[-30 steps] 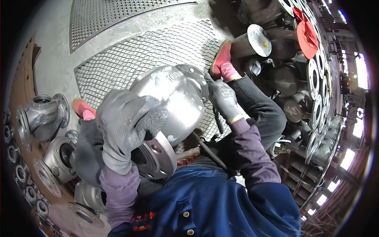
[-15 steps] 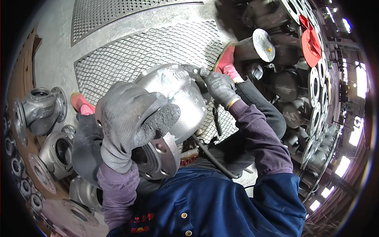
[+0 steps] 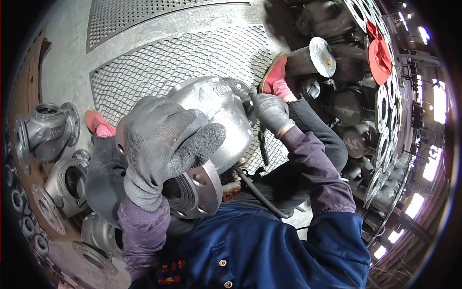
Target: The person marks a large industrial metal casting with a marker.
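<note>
A large silver-grey valve body casting (image 3: 211, 103) with flanged openings sits between my legs. My left hand (image 3: 163, 142), in a grey work glove, lies over its left side with fingers curled and thumb pointing right. Its underside and part of the flange behind it are hidden. Below this hand, the near flange (image 3: 204, 190) shows bolt holes and a stepped round opening. My right hand (image 3: 272, 113), also gloved, is closed beside the far right flange (image 3: 237, 85). A small dark tip pokes out of its fingers, but I cannot make out what it belongs to.
Grey flanged castings (image 3: 50, 127) stand at the left, beside a valve body with a round opening (image 3: 74, 183). Stacked castings (image 3: 344, 103) and a red cap (image 3: 380, 60) are on the right. Metal mesh (image 3: 183, 53) covers the floor ahead. A dark bar (image 3: 262, 192) lies near my lap.
My right hand has shifted slightly right, away from the far flange. My left hand and the casting's near flange have moved a little to the right.
</note>
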The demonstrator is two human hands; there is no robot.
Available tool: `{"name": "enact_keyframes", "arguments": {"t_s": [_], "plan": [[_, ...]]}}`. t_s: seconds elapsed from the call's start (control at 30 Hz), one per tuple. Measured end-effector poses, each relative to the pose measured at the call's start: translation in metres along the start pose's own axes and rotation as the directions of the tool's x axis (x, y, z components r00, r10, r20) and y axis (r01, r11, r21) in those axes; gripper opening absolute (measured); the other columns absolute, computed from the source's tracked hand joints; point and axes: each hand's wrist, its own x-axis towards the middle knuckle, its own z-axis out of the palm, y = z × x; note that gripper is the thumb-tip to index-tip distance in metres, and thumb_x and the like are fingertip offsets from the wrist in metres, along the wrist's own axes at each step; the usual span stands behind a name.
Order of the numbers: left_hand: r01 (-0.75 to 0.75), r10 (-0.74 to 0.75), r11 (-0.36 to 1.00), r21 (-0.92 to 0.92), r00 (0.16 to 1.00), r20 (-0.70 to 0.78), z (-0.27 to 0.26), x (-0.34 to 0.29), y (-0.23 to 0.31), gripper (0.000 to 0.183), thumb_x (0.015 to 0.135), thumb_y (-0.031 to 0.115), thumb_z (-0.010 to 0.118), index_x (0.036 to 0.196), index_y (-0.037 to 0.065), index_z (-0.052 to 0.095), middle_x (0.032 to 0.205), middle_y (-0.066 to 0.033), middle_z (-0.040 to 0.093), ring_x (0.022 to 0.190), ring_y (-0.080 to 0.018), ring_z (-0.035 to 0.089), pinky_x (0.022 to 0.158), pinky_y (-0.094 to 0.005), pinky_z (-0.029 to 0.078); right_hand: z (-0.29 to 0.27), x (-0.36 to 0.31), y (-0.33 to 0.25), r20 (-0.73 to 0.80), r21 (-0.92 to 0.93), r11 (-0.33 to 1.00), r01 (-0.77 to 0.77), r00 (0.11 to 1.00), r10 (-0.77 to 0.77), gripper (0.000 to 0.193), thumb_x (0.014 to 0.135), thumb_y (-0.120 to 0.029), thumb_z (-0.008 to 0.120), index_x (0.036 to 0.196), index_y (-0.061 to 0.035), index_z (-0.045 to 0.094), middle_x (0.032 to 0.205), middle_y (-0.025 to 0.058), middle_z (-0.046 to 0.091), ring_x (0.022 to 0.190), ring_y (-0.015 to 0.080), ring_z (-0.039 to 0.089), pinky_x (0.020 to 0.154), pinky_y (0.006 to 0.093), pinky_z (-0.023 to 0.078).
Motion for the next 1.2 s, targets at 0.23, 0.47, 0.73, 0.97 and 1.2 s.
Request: {"name": "enact_keyframes", "arguments": {"t_s": [0.23, 0.47, 0.73, 0.97, 1.2], "plan": [[-0.021, 0.020, 1.000, 0.019, 0.999, 0.025, 0.001, 0.001, 0.001, 0.031, 0.065, 0.027, 0.074, 0.090, 0.010, 0.071, 0.077, -0.0054, 0.067, 0.068, -0.0262, 0.062, 0.064, -0.0380, 0.045, -0.008, 0.019, -0.002, 0.124, 0.083, 0.996, -0.016, 0.992, 0.005, 0.032, 0.087, -0.028, 0.063, 0.101, -0.0006, 0.069, 0.092, 0.0198, 0.072, 0.083, 0.0309, 0.072, 0.068, 0.0439, 0.058], [0.055, -0.055, 0.998, -0.002, 0.997, 0.047, -0.001, 0.001, 0.005, 0.032, 0.062, 0.023, 0.072, 0.090, 0.008, 0.072, 0.078, -0.0068, 0.067, 0.070, -0.0275, 0.063, 0.067, -0.0385, 0.047, 0.016, 0.024, 0.011, -0.036, 0.244, 0.970, -0.006, 0.999, 0.015, 0.032, 0.083, -0.030, 0.068, 0.096, -0.0010, 0.070, 0.087, 0.0192, 0.071, 0.079, 0.0328, 0.071, 0.070, 0.0454, 0.056], [0.053, -0.053, 0.999, -0.007, 0.999, -0.006, 0.001, 0.005, 0.008, 0.029, 0.073, 0.039, 0.077, 0.077, 0.011, 0.071, 0.070, -0.0052, 0.063, 0.063, -0.0266, 0.060, 0.057, -0.0381, 0.044, 0.013, 0.032, -0.005, 0.123, 0.103, 0.993, -0.058, 0.991, 0.045, 0.026, 0.077, -0.015, 0.073, 0.102, -0.0092, 0.075, 0.094, 0.0154, 0.074, 0.082, 0.0349, 0.073, 0.049, 0.0612, 0.053], [0.076, -0.076, 0.997, 0.025, 0.997, 0.002, 0.002, 0.001, 0.003, 0.026, 0.069, 0.034, 0.077, 0.080, 0.011, 0.072, 0.076, -0.0066, 0.066, 0.065, -0.0272, 0.061, 0.060, -0.0378, 0.046, 0.012, 0.018, 0.006, 0.015, 0.042, 0.989, 0.145, 0.989, -0.146, 0.022, 0.087, -0.022, 0.058, 0.093, -0.0029, 0.069, 0.080, 0.0134, 0.071, 0.077, 0.0337, 0.071, 0.064, 0.0461, 0.056], [0.051, -0.050, 0.999, 0.016, 0.998, -0.037, 0.003, -0.004, -0.001, 0.026, 0.071, 0.028, 0.075, 0.088, 0.009, 0.072, 0.080, -0.0070, 0.068, 0.070, -0.0271, 0.063, 0.064, -0.0383, 0.047, 0.023, -0.048, 0.043, -0.329, 0.535, 0.841, 0.076, 0.936, 0.125, 0.025, 0.089, -0.017, 0.057, 0.110, -0.0094, 0.068, 0.088, 0.0184, 0.069, 0.079, 0.0359, 0.068, 0.071, 0.0432, 0.054]]}}
